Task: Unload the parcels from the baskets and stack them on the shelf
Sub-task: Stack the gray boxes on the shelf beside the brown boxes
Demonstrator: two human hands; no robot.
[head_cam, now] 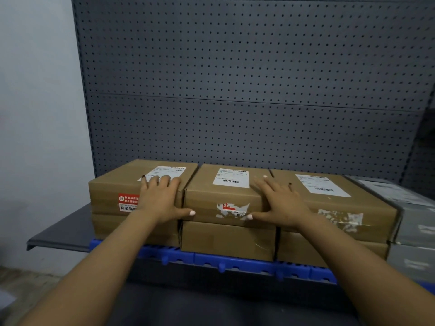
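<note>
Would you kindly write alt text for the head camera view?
Two hands, left hand and right hand, press flat on brown cardboard parcels stacked two high on a grey shelf. Grey parcels sit at right, before a pegboard.

Open space above stacked parcels (pixel 226 196)

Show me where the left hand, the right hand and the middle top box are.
left hand (pixel 162 198), head view, on the back of the hand.
right hand (pixel 281 201), head view, on the back of the hand.
middle top box (pixel 207 191), head view, on its bare brown top, left of the label.
</note>
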